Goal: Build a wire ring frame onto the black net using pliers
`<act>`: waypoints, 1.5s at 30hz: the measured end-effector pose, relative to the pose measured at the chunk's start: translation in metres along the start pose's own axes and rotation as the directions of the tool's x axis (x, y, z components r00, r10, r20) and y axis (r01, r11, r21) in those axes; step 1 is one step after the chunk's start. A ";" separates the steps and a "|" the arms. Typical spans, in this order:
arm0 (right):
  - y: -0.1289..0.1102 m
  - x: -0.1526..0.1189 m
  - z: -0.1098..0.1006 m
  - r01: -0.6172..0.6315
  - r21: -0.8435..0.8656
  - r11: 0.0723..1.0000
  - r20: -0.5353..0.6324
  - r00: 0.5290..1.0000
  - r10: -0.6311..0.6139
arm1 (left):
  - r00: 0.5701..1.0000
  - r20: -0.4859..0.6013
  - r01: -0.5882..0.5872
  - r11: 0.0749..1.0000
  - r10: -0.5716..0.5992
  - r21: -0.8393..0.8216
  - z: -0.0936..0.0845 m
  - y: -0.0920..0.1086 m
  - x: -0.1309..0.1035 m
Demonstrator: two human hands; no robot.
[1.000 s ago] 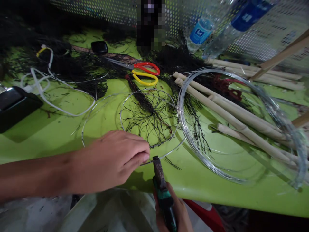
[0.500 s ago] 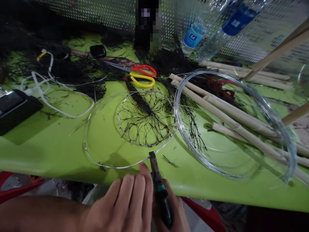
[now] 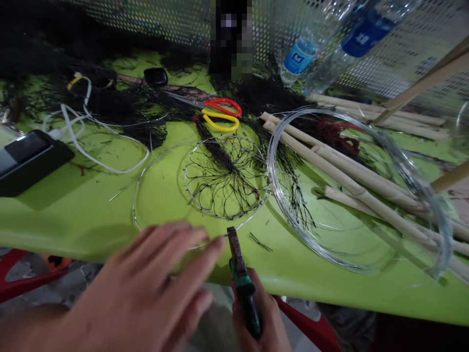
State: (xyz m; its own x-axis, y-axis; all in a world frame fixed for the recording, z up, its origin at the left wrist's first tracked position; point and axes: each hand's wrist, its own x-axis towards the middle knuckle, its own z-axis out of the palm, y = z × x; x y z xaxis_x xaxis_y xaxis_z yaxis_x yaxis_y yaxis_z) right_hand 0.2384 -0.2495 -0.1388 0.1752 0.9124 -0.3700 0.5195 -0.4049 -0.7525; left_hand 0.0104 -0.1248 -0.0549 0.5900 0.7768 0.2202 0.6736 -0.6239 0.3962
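Pliers (image 3: 240, 266) at bottom centre: rough, dull metal head, smooth plasticky grips. Wire coil (image 3: 272, 168) right of centre's shiny metal, sticks (image 3: 348, 163) there matt wood. Scissors (image 3: 201, 104) up top got glossy plastic handles; tabletop (image 3: 110, 220)'s smooth.

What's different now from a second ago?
The left hand, which seemed to pinch the wire hoop beside the pliers, drew back, then came forward again with fingers spread; it appears to have let go. The right hand still grips the pliers, their tip at the hoop. The scissors, net and wire coil stayed put.
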 end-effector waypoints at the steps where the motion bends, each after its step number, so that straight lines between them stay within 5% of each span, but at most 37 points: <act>1: -0.001 0.002 0.000 0.008 -0.007 1.000 0.003 1.000 -0.008 | 0.990 0.131 0.068 0.987 -0.049 -0.145 -0.004 -0.011 0.011; 3: -0.001 0.006 0.001 0.042 -0.011 0.999 0.027 0.999 -0.041 | 0.912 0.385 0.283 0.898 -0.143 -0.337 -0.002 -0.033 0.034; 5: 0.000 0.009 0.002 0.069 -0.005 0.998 0.060 0.996 -0.068 | 0.742 0.669 0.479 0.729 -0.039 -0.489 0.013 -0.049 0.052; 8: 0.000 0.013 0.004 0.057 0.021 0.998 0.066 0.996 -0.058 | 0.541 0.792 0.764 0.228 0.284 -0.604 0.043 -0.062 0.063; 11: -0.004 0.014 0.004 0.048 0.054 0.997 0.072 0.996 -0.052 | 0.514 0.694 0.835 -0.108 0.504 -0.539 0.064 -0.066 0.061; 14: -0.010 0.015 0.002 0.069 0.055 0.996 0.076 0.994 -0.073 | 0.514 0.681 0.846 -0.181 0.521 -0.501 0.070 -0.068 0.057; 18: -0.012 0.013 0.001 0.083 0.039 0.996 0.046 0.995 -0.084 | 0.526 0.743 0.837 -0.096 0.412 -0.539 0.063 -0.067 0.056; 21: -0.006 0.010 -0.001 0.062 -0.001 0.998 0.067 0.996 -0.062 | 0.587 0.767 0.765 0.134 0.259 -0.630 0.053 -0.063 0.059; 26: 0.001 0.010 -0.004 0.077 -0.043 0.996 0.098 0.992 -0.073 | 0.830 0.556 0.387 0.672 0.045 -0.631 0.032 -0.053 0.067; 28: 0.000 0.011 -0.004 0.079 -0.053 0.995 0.101 0.992 -0.074 | 0.917 0.394 0.169 0.842 0.056 -0.512 0.024 -0.047 0.066; 30: -0.002 0.011 -0.003 0.077 -0.037 0.996 0.118 0.990 -0.072 | 0.960 0.250 -0.039 0.947 0.124 -0.320 0.018 -0.038 0.060; 33: -0.006 0.012 -0.001 0.075 -0.008 0.997 0.156 0.985 -0.073 | 0.964 0.086 -0.257 0.964 0.251 0.065 0.016 -0.019 0.040; 37: -0.006 0.010 0.000 0.091 -0.010 0.996 0.120 0.989 -0.090 | 0.968 -0.028 -0.212 0.875 0.249 0.436 0.030 0.015 0.004; 40: -0.007 0.010 -0.001 0.104 -0.003 0.995 0.096 0.990 -0.103 | 0.976 -0.115 -0.115 0.886 0.185 0.449 0.050 0.036 -0.014; 45: -0.007 0.014 -0.002 0.089 0.020 0.996 0.146 0.985 -0.091 | 0.987 -0.067 -0.095 0.871 0.144 0.482 0.078 0.042 -0.017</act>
State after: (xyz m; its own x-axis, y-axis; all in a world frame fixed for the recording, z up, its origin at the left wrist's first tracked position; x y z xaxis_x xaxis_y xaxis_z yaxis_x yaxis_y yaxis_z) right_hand 0.2393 -0.2339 -0.1376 0.0030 0.9266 -0.3760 0.5162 -0.3234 -0.7930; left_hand 0.0633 -0.1710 -0.1114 0.6500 0.6826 0.3339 0.7454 -0.6582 -0.1055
